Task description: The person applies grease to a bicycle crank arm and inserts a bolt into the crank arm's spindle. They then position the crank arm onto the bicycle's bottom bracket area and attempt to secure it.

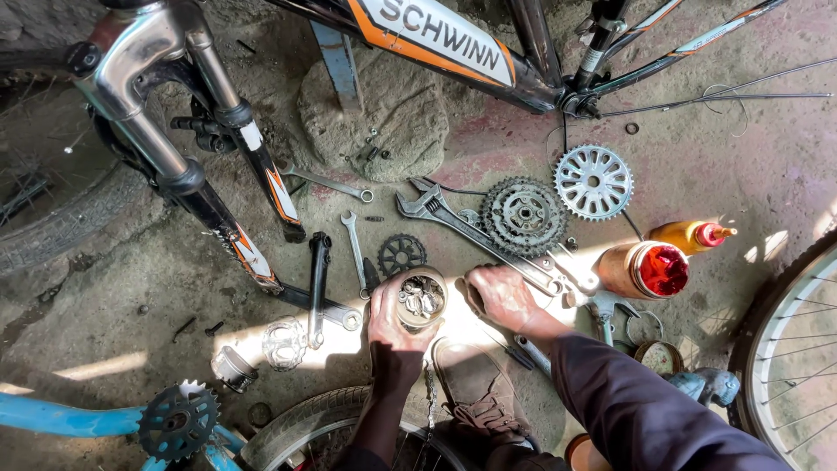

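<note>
- The left hand (390, 316) is wrapped around a small round tin (420, 299), which stands upright with its open mouth facing the camera; it sits low in the middle of the view, just above the brown shoe (471, 384).
- The tin holds a jumble of small grey metal pieces (422, 297), nuts or bearings; which, I cannot tell.
- The right hand (501, 296) lies just to the right of the tin, knuckles up, fingers curled down toward the floor (105, 314); whether it grips anything is hidden under the hand.
- Both hands flank the tin, the left touching it, the right near but apart.
- Just beyond the right hand lies a long adjustable wrench (475, 231), its long axis running diagonally from upper left, jaw end, to lower right, handle end, beside the knuckles.
- Past the wrench rest a dark, greasy stepped cog cluster (523, 215) and a pale, spoked chainring (594, 181), both flat and toothed.
- Left of the tin lie a small black sprocket (401, 255), a slim bright spanner (355, 249) and a black crank arm (318, 283).
- To the right, a plastic jar with a red lid (645, 269) lies on its side, with an amber squeeze bottle (693, 235) near it.
- The floor is rough, dusty concrete, patched with sunlight.
</note>
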